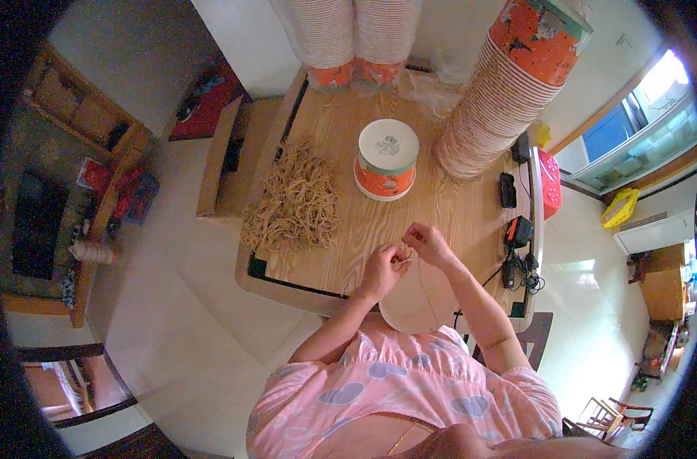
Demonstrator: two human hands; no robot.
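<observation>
A round, pale lid-like disc (406,302) rests against my front at the table's near edge. A thin length of twine (426,287) runs down across its face. My left hand (383,269) is closed in a pinch at the disc's far edge, with a short light piece of the twine at its fingertips. Just to the right and slightly farther off, my right hand (429,245) pinches the twine too, its fingertips close to the left ones. The exact grip is too small to see clearly.
Left on the table (348,138) lies a heap of tan twine (295,203). An orange paper bucket (385,182) with a white top stands beyond my hands. Tall nested bucket stacks (501,99) rise at the back. Black chargers and cables (520,264) lie along the right edge.
</observation>
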